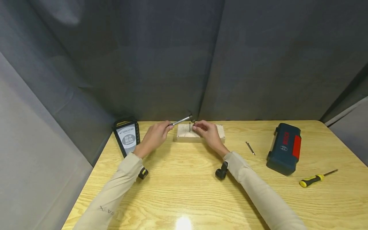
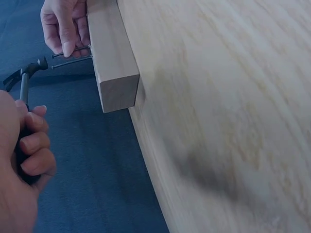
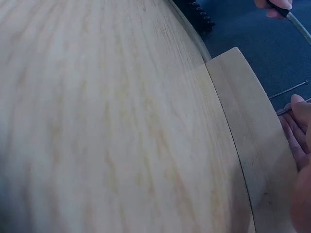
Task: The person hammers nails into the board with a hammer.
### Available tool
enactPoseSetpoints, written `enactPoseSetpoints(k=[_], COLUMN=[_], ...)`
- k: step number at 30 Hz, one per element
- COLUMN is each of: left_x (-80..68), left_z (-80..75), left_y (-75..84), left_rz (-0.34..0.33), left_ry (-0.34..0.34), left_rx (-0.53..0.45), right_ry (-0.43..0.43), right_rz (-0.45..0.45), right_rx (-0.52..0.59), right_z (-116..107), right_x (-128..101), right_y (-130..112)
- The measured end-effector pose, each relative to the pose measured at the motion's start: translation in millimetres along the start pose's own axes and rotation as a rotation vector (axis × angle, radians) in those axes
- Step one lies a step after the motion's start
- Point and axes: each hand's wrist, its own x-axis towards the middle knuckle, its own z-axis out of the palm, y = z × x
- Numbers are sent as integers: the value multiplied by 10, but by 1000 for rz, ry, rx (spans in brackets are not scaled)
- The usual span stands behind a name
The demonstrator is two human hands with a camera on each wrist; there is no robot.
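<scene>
Two hands at wood block, far middle of counter.
Left hand fingers wrapped round hammer handle, head just by nails. Right hand fingers pinch one nail standing in block; second nail beside it.
</scene>
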Motion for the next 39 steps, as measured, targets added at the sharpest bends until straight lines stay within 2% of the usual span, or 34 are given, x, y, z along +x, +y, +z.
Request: enactPoseSetpoints(k=[7,10,13,15,17,20,22,26,31,39], left_x=[11,44,71,64,31,-30,-56,-62,-56,-58], left_z=[6,-50,-114,-115,-79,18,58,60,41,58], left_y=[17,56,112,128,126,95,84,86,77,50], left_rz=[2,21,39,34,16,-16,-33,-50,-13,6], left_ry=[-42,31,170,207,160,42,-5,11,13,-3], left_rx=[12,-13,-105,-168,-166,-110,-70,-71,-35,-41], right_ry=[0,-4,-13,-19,-27,-40,-49,-48,-31,-18], right_rz=[9,8,9,9,9,22,23,19,9,17], right_rx=[22,28,36,41,49,52,52,36,25,55], right_z=[9,6,4,4,10,21,15,7,6,7], right_x=[-6,-14,-22,-21,-13,1,-5,-8,-9,8], right_y=[4,5,21,25,24,9,-38,-35,7,8])
